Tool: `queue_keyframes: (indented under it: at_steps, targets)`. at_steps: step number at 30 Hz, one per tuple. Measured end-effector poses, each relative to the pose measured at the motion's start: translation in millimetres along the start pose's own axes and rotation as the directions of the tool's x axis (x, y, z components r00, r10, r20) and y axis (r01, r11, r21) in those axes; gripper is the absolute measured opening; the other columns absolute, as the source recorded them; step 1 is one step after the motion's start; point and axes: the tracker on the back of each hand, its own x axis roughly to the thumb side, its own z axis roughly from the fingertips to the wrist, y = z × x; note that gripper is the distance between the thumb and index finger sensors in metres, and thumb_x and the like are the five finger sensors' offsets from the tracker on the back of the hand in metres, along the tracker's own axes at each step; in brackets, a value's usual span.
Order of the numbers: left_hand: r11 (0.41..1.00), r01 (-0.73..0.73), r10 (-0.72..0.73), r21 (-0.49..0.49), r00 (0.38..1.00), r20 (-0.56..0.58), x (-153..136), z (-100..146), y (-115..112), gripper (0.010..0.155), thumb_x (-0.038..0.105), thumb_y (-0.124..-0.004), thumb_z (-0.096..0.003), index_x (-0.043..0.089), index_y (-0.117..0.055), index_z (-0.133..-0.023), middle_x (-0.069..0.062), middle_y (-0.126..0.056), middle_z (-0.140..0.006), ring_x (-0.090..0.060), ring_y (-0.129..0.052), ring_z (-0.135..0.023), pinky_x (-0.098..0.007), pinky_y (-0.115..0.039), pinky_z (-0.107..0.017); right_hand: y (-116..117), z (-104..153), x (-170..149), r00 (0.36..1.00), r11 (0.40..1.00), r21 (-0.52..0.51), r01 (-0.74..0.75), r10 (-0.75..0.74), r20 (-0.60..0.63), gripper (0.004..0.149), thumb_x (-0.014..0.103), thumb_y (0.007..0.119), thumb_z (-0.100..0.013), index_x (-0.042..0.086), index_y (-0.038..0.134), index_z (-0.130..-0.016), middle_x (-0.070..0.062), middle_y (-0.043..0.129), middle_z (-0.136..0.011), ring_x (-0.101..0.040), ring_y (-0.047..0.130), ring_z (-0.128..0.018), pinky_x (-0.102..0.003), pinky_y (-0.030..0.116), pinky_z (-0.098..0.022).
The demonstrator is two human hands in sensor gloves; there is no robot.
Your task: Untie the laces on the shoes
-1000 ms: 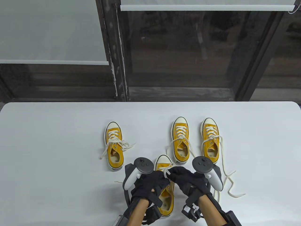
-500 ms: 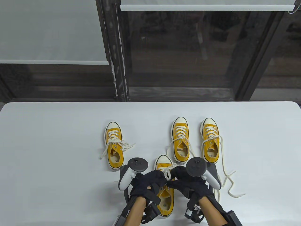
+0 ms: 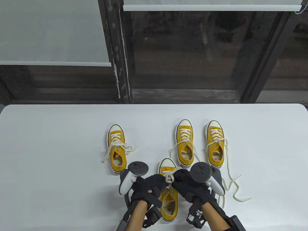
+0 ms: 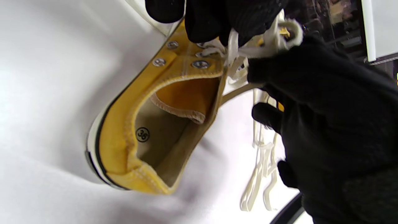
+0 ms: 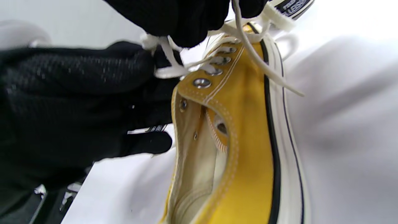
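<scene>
Both hands have drawn slightly nearer the table's front edge since a second ago, trackers shifting left. On the smooth white table (image 3: 48,149), four yellow canvas low-top sneakers with cream rubber toe caps rest; three stand farther back, laces trailing loose. The nearest yellow sneaker (image 3: 168,204) lies at the front edge between the wrists. The black knit-gloved left hand (image 3: 150,189) and right hand (image 3: 190,186) each pinch a strand of its cream woven lace (image 3: 170,178), fingertips almost touching over the metal eyelets (image 5: 202,82). Open tabletop spreads wide on the left.
</scene>
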Motion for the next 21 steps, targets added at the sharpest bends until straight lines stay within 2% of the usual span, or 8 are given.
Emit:
queue_keyframes:
  at_steps: [6, 8, 10, 12, 15, 17, 19, 21]
  targets:
    - [1.0, -0.004, 0.004, -0.009, 1.0, 0.003, 0, 0, 0, 0.039, 0.039, -0.066, -0.0657, 0.031, -0.065, -0.104, 0.002, -0.061, -0.11, -0.028, -0.044, -0.115, -0.064, -0.033, -0.083, -6, 1, -5, 0.998, 0.998, -0.02, -0.053, 0.052, -0.023, 0.039, 0.04, 0.069, -0.064, 0.019, 0.071, -0.097, -0.008, 0.045, -0.115, -0.041, 0.036, -0.111, -0.07, 0.033, -0.075]
    - [1.0, -0.017, 0.017, -0.014, 1.0, 0.016, 1, 2, -1, 0.039, 0.039, -0.067, -0.0657, 0.031, -0.065, -0.104, 0.002, -0.061, -0.11, -0.028, -0.044, -0.115, -0.064, -0.033, -0.083, -3, 0, -2, 0.998, 0.998, 0.016, -0.061, 0.061, -0.014, 0.053, 0.041, 0.074, -0.062, 0.017, 0.062, -0.108, -0.012, 0.041, -0.117, -0.044, 0.032, -0.11, -0.07, 0.032, -0.074]
    - [0.999, -0.024, 0.026, -0.034, 0.999, 0.036, 3, 2, -2, 0.039, 0.039, -0.068, -0.0653, 0.03, -0.066, -0.103, 0.002, -0.062, -0.11, -0.028, -0.044, -0.115, -0.064, -0.033, -0.083, 3, 0, 3, 0.998, 0.998, 0.032, -0.062, 0.063, 0.0, 0.062, 0.044, 0.077, -0.061, 0.019, 0.054, -0.113, -0.012, 0.035, -0.119, -0.044, 0.027, -0.111, -0.069, 0.031, -0.075]
    - [0.998, -0.037, 0.039, -0.053, 0.998, 0.044, 4, 1, -3, 0.038, 0.037, -0.068, -0.0651, 0.027, -0.067, -0.102, 0.001, -0.062, -0.11, -0.028, -0.045, -0.114, -0.064, -0.034, -0.083, 9, 0, 8, 0.998, 0.998, 0.017, -0.057, 0.057, -0.001, 0.054, 0.043, 0.074, -0.063, 0.024, 0.056, -0.11, -0.008, 0.033, -0.119, -0.041, 0.026, -0.112, -0.068, 0.03, -0.077]
    - [0.999, -0.043, 0.044, -0.025, 0.998, 0.037, 2, 3, 0, 0.039, 0.037, -0.071, -0.0637, 0.026, -0.07, -0.101, 0.0, -0.066, -0.108, -0.029, -0.047, -0.113, -0.065, -0.035, -0.082, 8, 4, 9, 0.991, 0.986, -0.1, -0.132, 0.131, -0.024, 0.039, 0.047, 0.072, -0.063, 0.033, 0.066, -0.1, 0.001, 0.042, -0.117, -0.036, 0.034, -0.113, -0.068, 0.031, -0.077]
    - [0.999, -0.033, 0.033, -0.032, 0.999, 0.028, 2, 2, -2, 0.038, 0.037, -0.072, -0.0633, 0.026, -0.071, -0.1, 0.0, -0.067, -0.107, -0.029, -0.048, -0.113, -0.065, -0.035, -0.082, 7, 3, 9, 0.997, 0.996, -0.046, -0.075, 0.075, -0.012, 0.037, 0.043, 0.071, -0.064, 0.029, 0.068, -0.098, 0.0, 0.041, -0.116, -0.037, 0.032, -0.112, -0.069, 0.029, -0.076]
    - [1.0, -0.024, 0.025, -0.02, 1.0, 0.011, 1, 1, -2, 0.038, 0.038, -0.069, -0.0638, 0.028, -0.07, -0.101, 0.001, -0.065, -0.108, -0.029, -0.048, -0.113, -0.064, -0.035, -0.082, 7, 2, 5, 0.998, 0.998, -0.049, -0.051, 0.049, -0.031, 0.035, 0.042, 0.069, -0.064, 0.03, 0.07, -0.097, -0.002, 0.041, -0.116, -0.039, 0.032, -0.112, -0.07, 0.029, -0.075]
    - [1.0, -0.024, 0.024, 0.001, 1.0, -0.018, -2, 0, -1, 0.038, 0.037, -0.067, -0.0644, 0.029, -0.069, -0.102, 0.001, -0.065, -0.108, -0.029, -0.048, -0.113, -0.063, -0.035, -0.083, 6, -1, -1, 0.998, 1.0, -0.013, 0.011, -0.012, -0.067, 0.037, 0.041, 0.067, -0.065, 0.023, 0.07, -0.097, -0.006, 0.041, -0.115, -0.042, 0.031, -0.111, -0.07, 0.029, -0.074]
